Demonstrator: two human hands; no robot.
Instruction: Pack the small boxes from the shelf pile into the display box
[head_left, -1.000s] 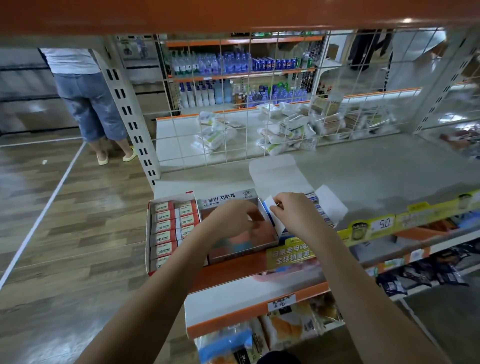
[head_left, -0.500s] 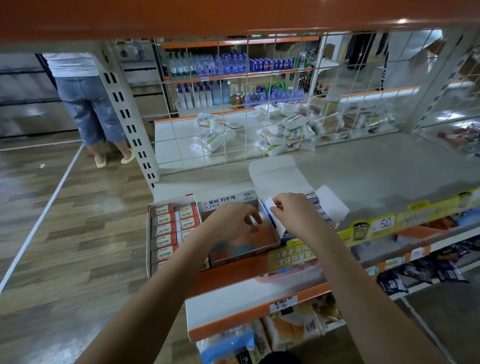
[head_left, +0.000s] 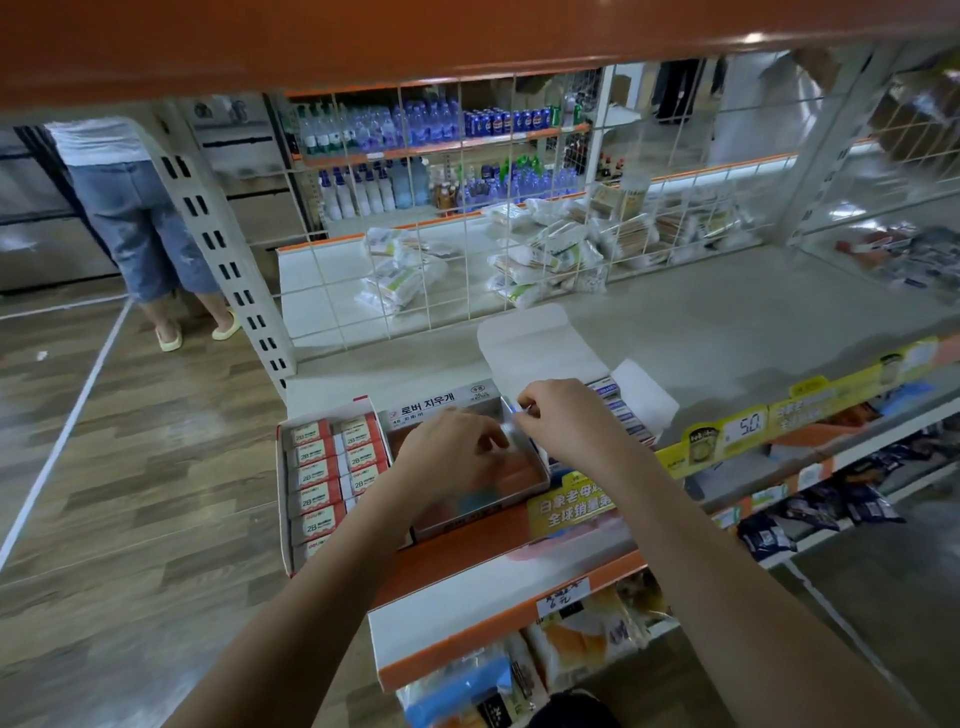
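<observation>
The grey display box (head_left: 441, 408) with Korean lettering lies open on the shelf front, orange and blue showing inside. My right hand (head_left: 569, 423) pinches a small white and blue box (head_left: 513, 413) over the display box's right wall. My left hand (head_left: 449, 454) hovers inside the display box with curled fingers, its fingertips meeting the same small box. Most of that box is hidden by my fingers. More small blue and white boxes (head_left: 621, 413) lie in a row just right of my right hand, by an open white flap (head_left: 530, 345).
A red and white carton of 2B erasers (head_left: 322, 467) stands left of the display box. A wire grid (head_left: 467, 260) closes the shelf's back. Yellow price tags (head_left: 743, 426) line the shelf edge. A person (head_left: 140, 223) stands in the aisle at far left.
My left hand has closed in on the small box that my right hand holds. The box has sunk lower between my fingers. Both hands otherwise stay in place.
</observation>
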